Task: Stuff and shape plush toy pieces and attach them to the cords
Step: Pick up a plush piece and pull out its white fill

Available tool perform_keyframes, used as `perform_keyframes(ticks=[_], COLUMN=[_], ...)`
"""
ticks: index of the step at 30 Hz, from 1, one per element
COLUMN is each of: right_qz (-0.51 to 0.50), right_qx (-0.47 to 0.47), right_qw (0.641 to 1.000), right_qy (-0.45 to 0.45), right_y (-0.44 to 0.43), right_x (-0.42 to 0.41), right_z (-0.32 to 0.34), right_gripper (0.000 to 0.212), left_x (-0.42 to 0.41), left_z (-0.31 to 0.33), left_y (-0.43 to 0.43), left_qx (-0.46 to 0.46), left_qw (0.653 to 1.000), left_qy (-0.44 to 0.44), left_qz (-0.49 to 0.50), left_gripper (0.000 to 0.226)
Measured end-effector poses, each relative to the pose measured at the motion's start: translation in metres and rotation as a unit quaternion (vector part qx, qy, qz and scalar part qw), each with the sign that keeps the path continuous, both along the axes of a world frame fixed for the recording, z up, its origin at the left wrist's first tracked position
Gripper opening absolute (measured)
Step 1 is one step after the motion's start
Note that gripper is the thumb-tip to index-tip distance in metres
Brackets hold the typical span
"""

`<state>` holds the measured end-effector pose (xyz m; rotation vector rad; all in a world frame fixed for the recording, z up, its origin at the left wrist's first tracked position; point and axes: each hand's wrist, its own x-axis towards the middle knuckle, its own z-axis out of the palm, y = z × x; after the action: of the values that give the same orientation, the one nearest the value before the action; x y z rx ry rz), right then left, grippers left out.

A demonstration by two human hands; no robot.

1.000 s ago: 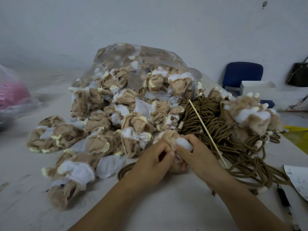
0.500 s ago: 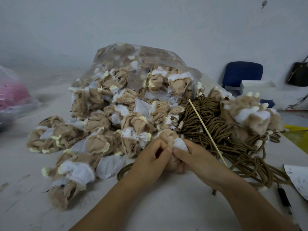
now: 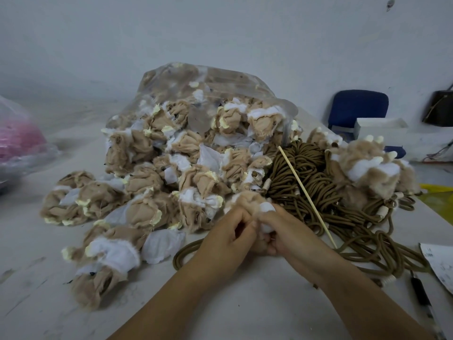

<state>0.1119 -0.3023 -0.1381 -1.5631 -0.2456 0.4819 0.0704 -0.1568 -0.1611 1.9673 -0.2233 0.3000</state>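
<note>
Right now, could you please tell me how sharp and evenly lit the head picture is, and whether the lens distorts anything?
Head view: dim, soft, even light, no glare; the plush piece gripped by the left hand and right hand looks slightly smeared; the pink bag at the left edge is blurry; the wide lens stretches the forearms.

Most of the plush piece [image 3: 247, 200] is hidden by the curled fingers of the left hand [image 3: 228, 238] and the right hand [image 3: 291, 238] gripping it; only a tan tuft and a white bulge are seen. A loop of cord [image 3: 182, 253] is lost beneath the left wrist. Pieces deep in the clear plastic bag [image 3: 196, 82] are blurred by the film. The pink bag [image 3: 17, 148] is cut off by the left edge. The sheet of paper [image 3: 441, 263] is cut off by the right edge, and its print is too small to be read. The pen [image 3: 424, 303] is blurred and cut off at the bottom edge.
</note>
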Motion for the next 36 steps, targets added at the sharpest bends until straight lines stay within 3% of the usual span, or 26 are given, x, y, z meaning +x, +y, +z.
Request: perform_keyframes(ticks=[2, 4, 9, 14, 18, 21, 25, 27, 36], right_qz=[0.019, 0.026, 0.037, 0.031, 0.004, 0.002, 0.016, 0.002, 0.03], right_qx=[0.066, 0.087, 0.02, -0.041, -0.02, -0.008, 0.072, 0.081, 0.053], right_qw=[0.996, 0.994, 0.999, 0.999, 1.0, 1.0, 0.994, 0.991, 0.998], right_qy=[0.058, 0.06, -0.016, 0.0, 0.006, 0.004, 0.085, 0.102, 0.032], right_y=[-0.001, -0.002, -0.005, -0.007, -0.008, -0.006, -0.006, -0.008, -0.009], right_x=[0.0, 0.002, -0.001, 0.002, 0.002, 0.0, 0.004, 0.006, 0.003], right_z=[0.002, 0.002, 0.003, 0.006, 0.003, 0.003, 0.004, 0.002, -0.001], right_gripper=[0.03, 0.037, 0.022, 0.015, 0.012, 0.017, 0.03, 0.025, 0.015], left_x=[0.0, -0.001, -0.003, -0.004, -0.003, -0.001, 0.0, 0.0, 0.006], left_z=[0.001, 0.003, 0.005, 0.005, 0.003, 0.001, -0.001, -0.001, -0.001], left_y=[0.001, 0.002, 0.002, 0.002, -0.007, -0.007, -0.002, -0.001, -0.001], left_qx=[-0.013, -0.026, -0.018, 0.06, 0.119, 0.094, 0.03, 0.021, -0.073], left_qw=[1.0, 1.0, 0.999, 0.994, 0.984, 0.989, 0.997, 0.997, 0.991], left_qy=[0.003, 0.001, -0.024, -0.086, -0.13, -0.115, -0.055, -0.045, 0.068], left_qz=[0.008, 0.006, 0.011, 0.012, -0.011, 0.005, 0.05, 0.052, 0.089], left_gripper=[0.025, 0.021, 0.021, 0.019, 0.017, 0.014, 0.024, 0.026, 0.023])
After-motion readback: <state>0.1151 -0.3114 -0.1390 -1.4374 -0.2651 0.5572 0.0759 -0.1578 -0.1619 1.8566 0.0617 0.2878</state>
